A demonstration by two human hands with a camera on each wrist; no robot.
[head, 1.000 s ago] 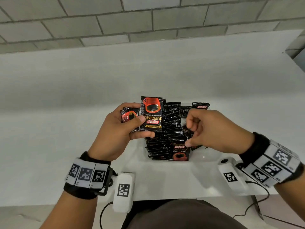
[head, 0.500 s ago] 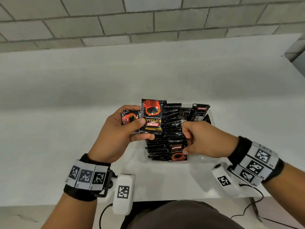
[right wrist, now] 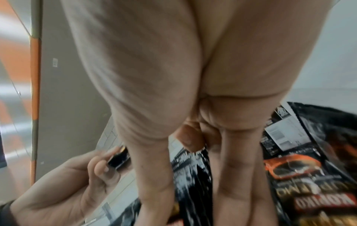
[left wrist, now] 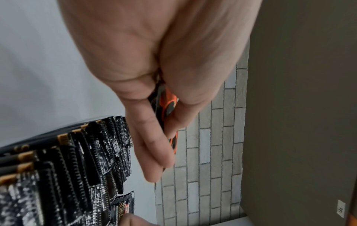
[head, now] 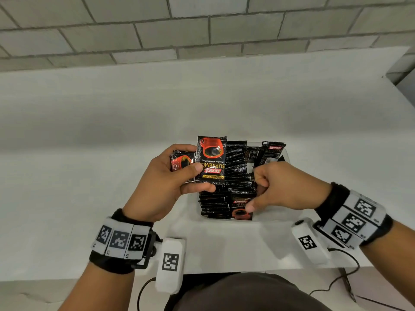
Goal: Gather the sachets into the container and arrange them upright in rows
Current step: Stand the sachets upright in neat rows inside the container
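Note:
Several black-and-red coffee sachets (head: 235, 173) stand upright in a row inside a clear container (head: 286, 155) on the white table. My left hand (head: 197, 173) holds a few sachets (head: 211, 160) fanned just left of the container, thumb on their face; in the left wrist view they show as an orange edge (left wrist: 168, 104) between thumb and fingers. My right hand (head: 260, 189) reaches into the container with fingers curled. It grips a bundle of the row (right wrist: 193, 168) between thumb and fingers, the thumb on the front sachet (head: 241, 209).
Two more sachets (head: 270, 152) lean at the container's far right, one showing its printed face (right wrist: 309, 175). The white table (head: 112, 176) spreads wide to the left and behind, up to a grey brick wall (head: 202, 30). Its front edge is close to my body.
My right hand has moved left and down into the container and closed on the row of sachets. My left hand has stayed put with its sachets.

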